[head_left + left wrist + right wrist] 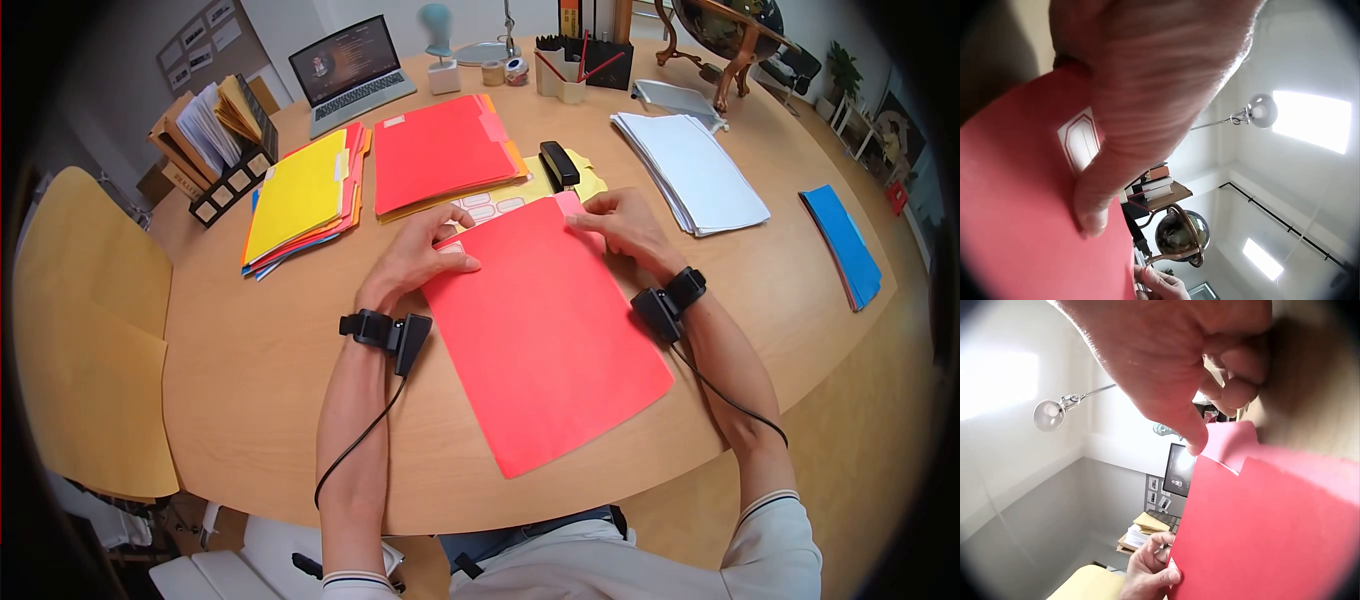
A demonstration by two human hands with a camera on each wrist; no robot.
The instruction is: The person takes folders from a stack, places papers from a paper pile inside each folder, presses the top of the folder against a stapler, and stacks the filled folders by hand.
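Observation:
A red file folder [550, 340] slants over the table's near side, tilted toward me. My left hand [415, 255] grips its top left corner, the thumb lying on the front beside a white label with a red border [1080, 140]. At the top right corner, my right hand [625, 228] pinches the edge by the pink tab [1232, 440], with the thumb on the front. The fingers behind the folder are partly hidden. Just beyond the folder's top edge are a sheet of red-outlined labels [490, 207] and a black stapler [559, 166].
Stacks of yellow folders [300, 205] and red folders [440, 155] lie at the back left. White papers [690, 172] and a blue folder [840, 245] are to the right. Behind stand a laptop [350, 75], a pen holder [562, 80] and a globe [735, 25].

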